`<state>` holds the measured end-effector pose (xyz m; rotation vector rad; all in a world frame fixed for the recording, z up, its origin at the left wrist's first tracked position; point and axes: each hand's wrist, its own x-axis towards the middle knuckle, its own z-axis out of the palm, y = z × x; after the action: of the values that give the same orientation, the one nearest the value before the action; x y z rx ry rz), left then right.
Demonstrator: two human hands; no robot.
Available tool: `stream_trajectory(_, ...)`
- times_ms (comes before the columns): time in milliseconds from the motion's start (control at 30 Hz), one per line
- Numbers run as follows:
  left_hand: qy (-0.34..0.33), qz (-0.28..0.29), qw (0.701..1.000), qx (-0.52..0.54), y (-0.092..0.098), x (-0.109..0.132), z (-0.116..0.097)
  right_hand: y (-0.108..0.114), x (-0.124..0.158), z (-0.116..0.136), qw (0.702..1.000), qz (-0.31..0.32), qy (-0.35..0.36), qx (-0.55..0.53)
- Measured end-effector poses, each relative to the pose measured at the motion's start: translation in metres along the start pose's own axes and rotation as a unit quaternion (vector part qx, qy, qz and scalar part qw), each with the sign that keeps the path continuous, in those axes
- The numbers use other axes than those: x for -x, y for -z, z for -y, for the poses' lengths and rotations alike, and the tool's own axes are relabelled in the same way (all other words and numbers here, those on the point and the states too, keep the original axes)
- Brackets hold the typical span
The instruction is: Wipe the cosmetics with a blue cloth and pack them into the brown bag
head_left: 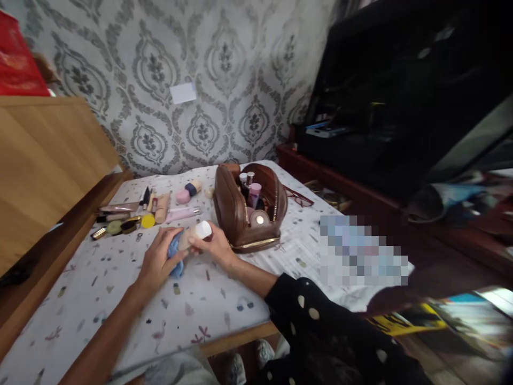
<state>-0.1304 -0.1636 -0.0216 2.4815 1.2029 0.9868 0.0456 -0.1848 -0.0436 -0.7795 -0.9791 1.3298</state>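
Note:
My left hand (162,254) is closed around a crumpled blue cloth (175,251), which is pressed to the side of a small bottle (186,239). The bottle has a white cap and a pale body, and it lies tilted between my hands. The fingers of my right hand (214,245) grip it near the cap end. Just behind my right hand stands an unzipped brown cosmetic bag (230,214) with several bottles inside, among them a pink-capped tube (254,195). My fingers hide part of the bottle and cloth.
Cosmetics lie at the table's back left, including a yellow round item (148,220), a beige tube (162,207), a pink tube (182,214) and a pink jar (183,197). Red-framed glasses (300,199) rest right of the bag. A wooden panel (52,155) borders the left; a television (401,91) stands right.

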Motion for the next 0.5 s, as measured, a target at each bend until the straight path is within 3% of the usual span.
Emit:
stream_trajectory(67, -0.02, 0.029, 0.998, -0.054, -0.004, 0.006, 0.0, 0.002, -0.001, 0.0, 1.0, -0.004, -0.005, -0.001)
stream_trajectory(167, -0.014, 0.03, 0.997, -0.069, -0.008, 0.013, 0.004, 0.004, -0.001, -0.004, 1.0, 0.012, -0.021, 0.014)
stream_trajectory(400, 0.084, 0.019, 0.994, 0.06, 0.004, 0.016, -0.015, 0.003, 0.005, 0.004, 0.983, 0.054, 0.073, 0.159)
stream_trajectory(500, 0.131, -0.007, 0.982, 0.137, 0.002, 0.014, -0.028, 0.001, 0.013, 0.011, 0.974, 0.096, 0.077, 0.191)
